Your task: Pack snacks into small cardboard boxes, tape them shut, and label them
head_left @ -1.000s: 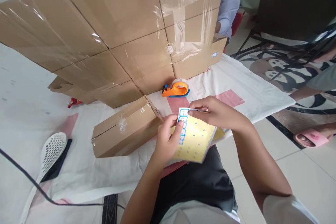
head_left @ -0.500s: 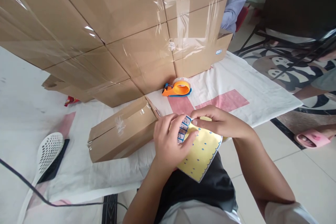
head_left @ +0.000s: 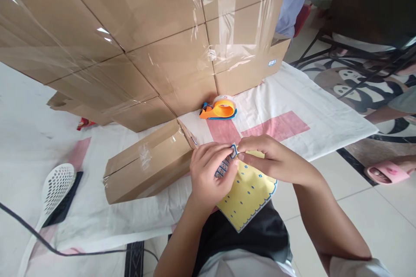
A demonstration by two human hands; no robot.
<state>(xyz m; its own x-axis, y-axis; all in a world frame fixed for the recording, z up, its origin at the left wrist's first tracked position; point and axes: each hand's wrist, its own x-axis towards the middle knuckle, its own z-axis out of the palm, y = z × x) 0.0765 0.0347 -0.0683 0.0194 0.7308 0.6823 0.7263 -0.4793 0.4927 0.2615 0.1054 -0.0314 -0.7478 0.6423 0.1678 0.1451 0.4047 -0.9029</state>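
A yellow paper sheet (head_left: 248, 190) with small blue diamonds and a scalloped blue edge hangs over my lap. My left hand (head_left: 212, 175) is closed on its upper left part, where a row of blue-framed printed cells shows between the fingers. At the top edge of the sheet, my right hand (head_left: 271, 158) pinches the corner close to the left fingertips. Just left of my hands lies a closed cardboard box (head_left: 147, 166). An orange and blue tape dispenser (head_left: 221, 109) stands on the cloth beyond them.
Large taped cardboard boxes (head_left: 169, 65) form a wall at the back. A white slotted skimmer (head_left: 58, 186) lies at the left over a dark flat object (head_left: 69, 203). A black cable (head_left: 97, 252) crosses the lower left. Another person's foot in a pink slipper (head_left: 388, 169) is at the right.
My fingertips have come together at the sheet's top corner, and that edge is now bent up between them. The sheet's lower corner has shifted slightly left and down.
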